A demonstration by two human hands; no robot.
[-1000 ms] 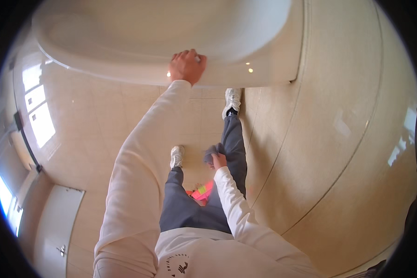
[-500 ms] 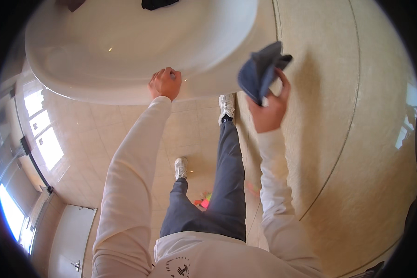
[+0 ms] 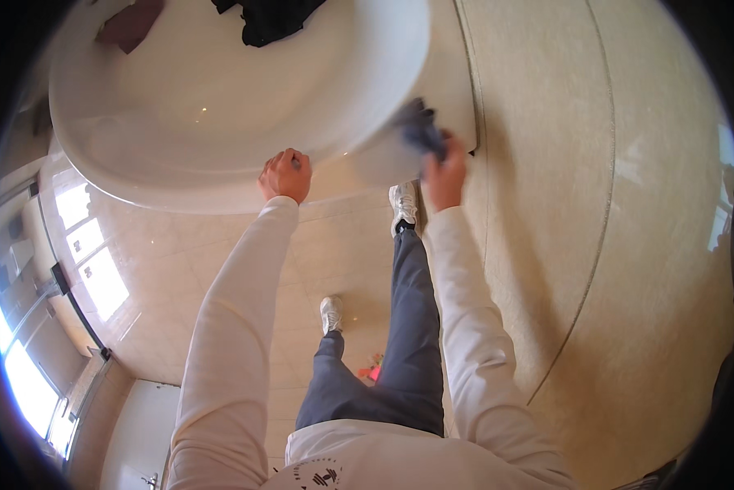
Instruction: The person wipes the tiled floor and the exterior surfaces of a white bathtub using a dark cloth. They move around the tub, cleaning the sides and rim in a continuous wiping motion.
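A white bathtub with a wide rounded rim lies ahead of me. My left hand is closed in a fist at its near rim. Something small and greyish may sit within the curled fingers, but it is too small to name. Near the tub's right end, my right hand grips a dark blue-grey cloth, bunched up and smeared by motion. The cloth is over the rim's corner; whether it touches the surface I cannot tell.
Inside the tub lie a black cloth and a maroon cloth. Beige marble spreads to the right. Below are a tiled floor, my white shoes and something pink-red. A white door stands at lower left.
My right hand has moved left with the cloth, which is now more bunched. My left fist stays at the rim. The view has shifted, showing more of the cloths in the tub.
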